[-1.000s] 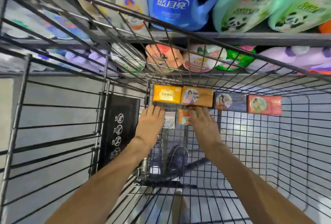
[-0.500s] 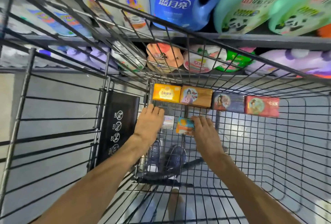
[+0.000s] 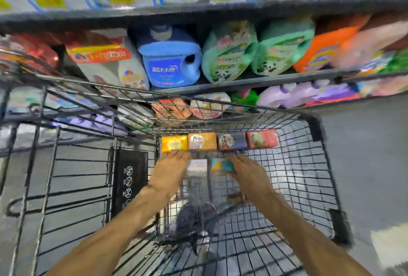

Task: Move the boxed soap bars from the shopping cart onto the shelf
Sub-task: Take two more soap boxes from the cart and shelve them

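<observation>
Shelf (image 3: pixel 254 83): above and beyond the cart, stocked.
Cart (image 3: pixel 318 187): four soap boxes (image 3: pixel 218 141) along its far wall.
Right hand (image 3: pixel 247 173): grip clamped on teal box (image 3: pixel 221 165), long axis crosswise.
Left hand (image 3: pixel 170 171): fingers straight, touching yellow box (image 3: pixel 173 143); white box (image 3: pixel 197 166) between hands.

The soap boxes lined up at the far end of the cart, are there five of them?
No, four: a yellow box, an orange box, a dark blue box and a red box.
</observation>
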Available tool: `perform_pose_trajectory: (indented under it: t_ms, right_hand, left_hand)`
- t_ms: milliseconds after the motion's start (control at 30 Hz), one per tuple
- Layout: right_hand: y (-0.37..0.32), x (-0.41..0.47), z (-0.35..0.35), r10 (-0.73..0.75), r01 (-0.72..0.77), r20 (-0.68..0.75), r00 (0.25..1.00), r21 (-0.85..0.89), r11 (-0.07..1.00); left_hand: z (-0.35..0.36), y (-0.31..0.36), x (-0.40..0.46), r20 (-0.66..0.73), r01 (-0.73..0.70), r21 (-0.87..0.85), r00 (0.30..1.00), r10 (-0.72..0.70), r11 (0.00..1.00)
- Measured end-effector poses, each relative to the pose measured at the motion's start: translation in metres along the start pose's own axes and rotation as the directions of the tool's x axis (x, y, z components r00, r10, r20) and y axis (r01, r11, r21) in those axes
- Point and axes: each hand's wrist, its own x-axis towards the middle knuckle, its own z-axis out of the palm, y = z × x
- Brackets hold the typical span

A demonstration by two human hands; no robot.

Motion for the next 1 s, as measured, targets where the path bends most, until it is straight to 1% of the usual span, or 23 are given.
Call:
perform_pose_trajectory:
  t_ms: [33, 67, 100, 133, 167, 200, 233, 267, 333, 400, 467, 567, 633, 700, 767, 833, 867, 933, 1000]
  right_hand:
    - [0.005, -0.012, -0.018, 0.019, -0.019, -0.023, 1.000, 0.001, 1.000]
    - [0.011, -0.025, -0.037, 0.049, -0.049, -0.053, 0.997, -0.007, 0.999]
    - [0.017, -0.038, -0.054, 0.097, -0.095, -0.100, 0.990, 0.022, 0.995]
    - [0.023, -0.054, -0.072, 0.162, -0.145, -0.122, 0.979, 0.138, 0.980]
    - [0.027, -0.071, -0.092, 0.211, -0.164, -0.133, 0.968, 0.295, 0.941]
    - [0.033, -0.089, -0.110, 0.235, -0.159, -0.162, 0.958, 0.379, 0.911]
    - [0.039, -0.108, -0.128, 0.260, -0.167, -0.175, 0.950, 0.418, 0.893]
    - [0.043, -0.124, -0.145, 0.265, -0.169, -0.176, 0.948, 0.426, 0.889]
    - [0.053, -0.156, -0.182, 0.245, -0.142, -0.251, 0.937, 0.367, 0.919]
    - [0.064, -0.191, -0.221, 0.240, -0.139, -0.299, 0.924, 0.322, 0.937]
    - [0.080, -0.224, -0.254, 0.272, -0.172, -0.305, 0.913, 0.317, 0.933]
    - [0.112, -0.270, -0.285, 0.316, -0.210, -0.351, 0.881, 0.310, 0.927]
    - [0.142, -0.302, -0.299, 0.354, -0.243, -0.371, 0.858, 0.315, 0.918]
    - [0.171, -0.336, -0.313, 0.386, -0.268, -0.406, 0.828, 0.319, 0.909]
    - [0.198, -0.372, -0.330, 0.417, -0.289, -0.444, 0.793, 0.329, 0.899]
    - [0.232, -0.407, -0.341, 0.438, -0.309, -0.490, 0.754, 0.324, 0.894]
    - [0.250, -0.424, -0.346, 0.444, -0.318, -0.501, 0.743, 0.319, 0.893]
    - [0.288, -0.457, -0.353, 0.451, -0.338, -0.518, 0.727, 0.302, 0.892]
    - [0.323, -0.489, -0.361, 0.471, -0.368, -0.519, 0.713, 0.295, 0.882]
  left_hand:
    - [-0.020, 0.008, -0.003, -0.049, -0.016, -0.010, 0.999, 0.015, 1.000]
    - [-0.040, 0.016, -0.006, -0.076, -0.048, -0.036, 0.996, 0.045, 0.998]
    - [-0.062, 0.024, -0.009, -0.086, -0.087, -0.050, 0.993, 0.082, 0.995]
    - [-0.085, 0.033, -0.014, -0.091, -0.118, -0.076, 0.990, 0.111, 0.990]
    - [-0.107, 0.041, -0.019, -0.118, -0.146, -0.105, 0.984, 0.133, 0.984]
    - [-0.131, 0.049, -0.025, -0.148, -0.176, -0.131, 0.977, 0.156, 0.976]
    - [-0.154, 0.059, -0.029, -0.177, -0.209, -0.167, 0.968, 0.179, 0.964]
    - [-0.175, 0.068, -0.033, -0.181, -0.220, -0.198, 0.966, 0.185, 0.955]
    - [-0.219, 0.091, -0.037, -0.205, -0.258, -0.246, 0.956, 0.210, 0.934]
    - [-0.263, 0.121, -0.041, -0.226, -0.337, -0.191, 0.929, 0.293, 0.922]
    - [-0.302, 0.154, -0.043, -0.266, -0.447, -0.113, 0.874, 0.407, 0.887]
    - [-0.348, 0.209, -0.045, -0.286, -0.533, -0.094, 0.823, 0.490, 0.841]
    - [-0.370, 0.247, -0.046, -0.317, -0.582, -0.050, 0.780, 0.539, 0.812]
    - [-0.391, 0.291, -0.053, -0.340, -0.627, -0.045, 0.741, 0.579, 0.777]
    - [-0.409, 0.337, -0.062, -0.341, -0.656, -0.037, 0.717, 0.608, 0.753]
    - [-0.426, 0.390, -0.072, -0.359, -0.736, 0.054, 0.617, 0.701, 0.675]
    - [-0.434, 0.415, -0.073, -0.372, -0.731, 0.085, 0.607, 0.702, 0.677]
    - [-0.445, 0.462, -0.078, -0.390, -0.755, 0.042, 0.591, 0.706, 0.655]
    - [-0.453, 0.510, -0.075, -0.398, -0.773, 0.077, 0.555, 0.731, 0.629]
